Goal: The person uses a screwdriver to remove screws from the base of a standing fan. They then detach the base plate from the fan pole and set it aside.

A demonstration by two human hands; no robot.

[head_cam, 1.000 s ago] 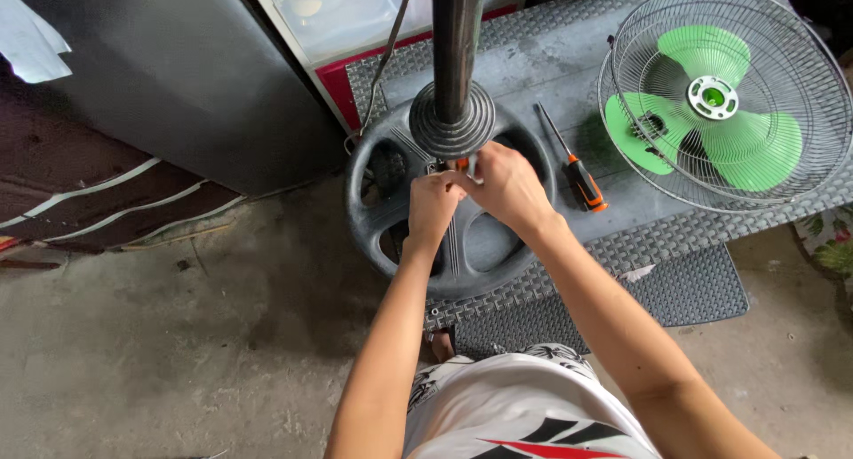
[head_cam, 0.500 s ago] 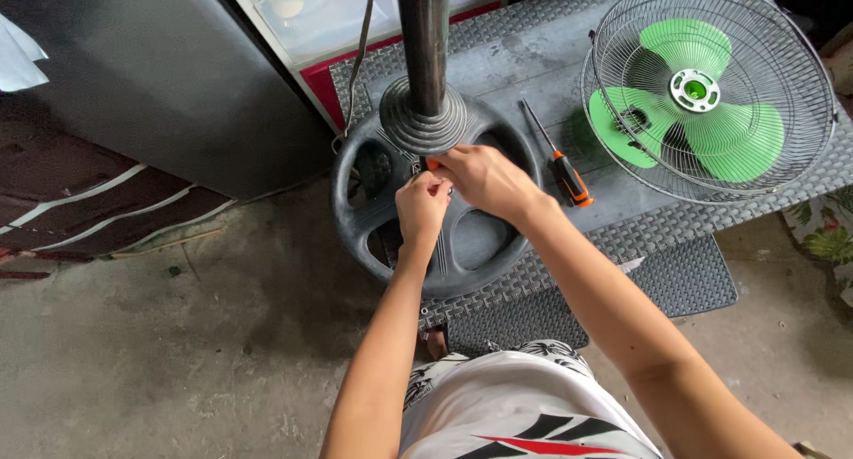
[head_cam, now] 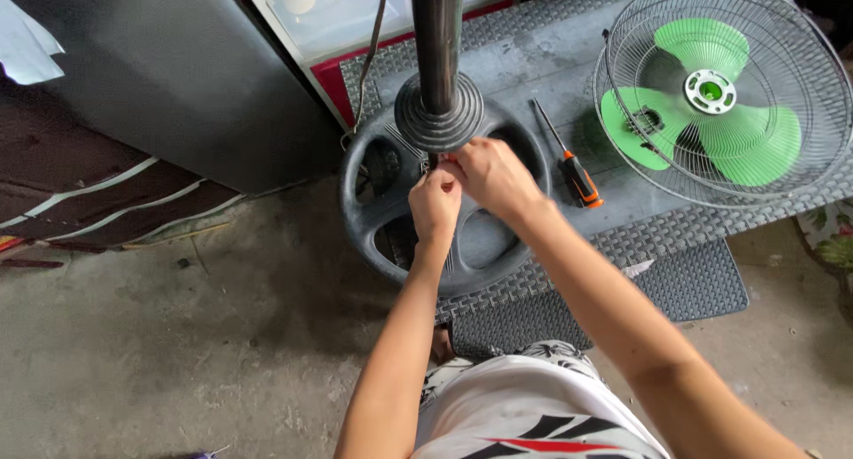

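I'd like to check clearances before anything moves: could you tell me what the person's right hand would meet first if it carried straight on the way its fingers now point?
Probably the ribbed collar at the foot of the pole; the right hand is nearly there, though depth is unclear.

Fan base (head_cam: 404, 219) on worktop (head_cam: 533, 59), pole (head_cam: 437, 41) rising from its centre | both hands on base just before pole | screwdriver (head_cam: 569, 161) right of base | fan head (head_cam: 720, 95) further right, on worktop | cabinet (head_cam: 178, 68) left.
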